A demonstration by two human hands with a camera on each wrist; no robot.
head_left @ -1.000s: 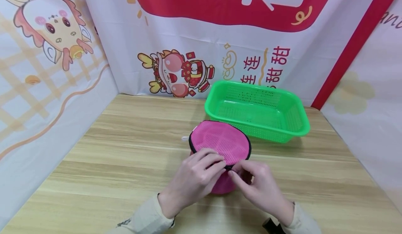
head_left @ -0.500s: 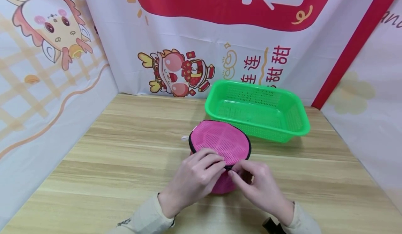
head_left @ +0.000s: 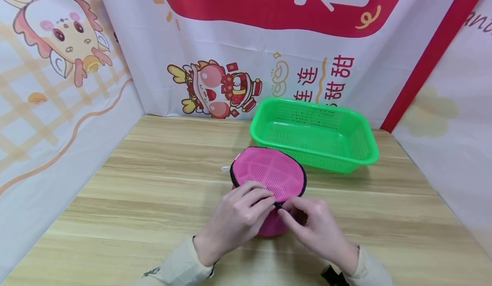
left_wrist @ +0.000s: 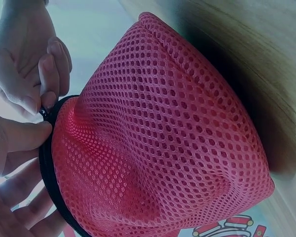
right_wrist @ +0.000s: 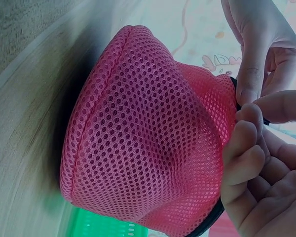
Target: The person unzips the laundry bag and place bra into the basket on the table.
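Note:
A pink mesh laundry bag with a round top and a black zipper rim stands upright on the table. At its front edge, my left hand pinches the rim, thumb on the near side and fingers over the top. Right beside it, my right hand pinches the small dark zipper pull between thumb and index finger. In the right wrist view, the bag's mesh side bulges and creases below the rim. The fingertips of both hands nearly meet there. A small white loop sticks out at the bag's left.
Behind the bag to the right, a green plastic basket with perforated walls stands on the wood-grain table. Printed cloth hangs at the back and along both sides.

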